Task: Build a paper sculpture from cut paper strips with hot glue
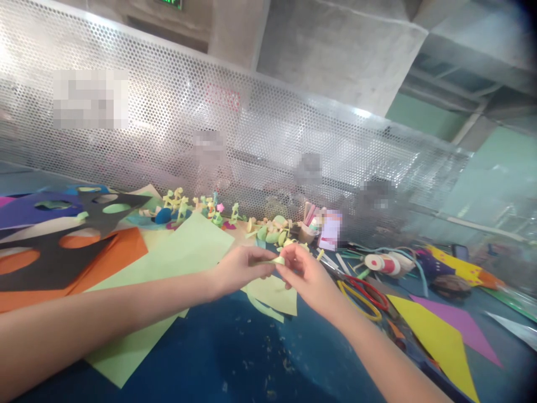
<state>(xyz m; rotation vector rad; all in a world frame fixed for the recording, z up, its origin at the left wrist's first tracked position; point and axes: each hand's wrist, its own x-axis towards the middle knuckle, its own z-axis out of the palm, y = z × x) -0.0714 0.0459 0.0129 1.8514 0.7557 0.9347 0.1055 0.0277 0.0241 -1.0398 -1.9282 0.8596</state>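
Observation:
My left hand [242, 270] and my right hand [306, 274] meet in the middle of the view, above the blue table. Both pinch a small pale yellow-green craft piece [279, 260] between thumb and fingertips, and the fingers partly hide it. Beneath my hands lie pale yellow-green scraps [277, 294] with cut edges. My left forearm passes over a large light green sheet [168, 258]. Close to my right wrist are scissors with red handles [370, 292] and a pair of yellow handles [356, 302].
Small craft figures [180, 204] stand along the back, before a perforated metal screen [260, 129]. Black sheets with holes [54, 246] and orange sheets [121, 260] lie left. Right are a thread spool [384, 264], a yellow sheet [436, 336] and a purple sheet [457, 324].

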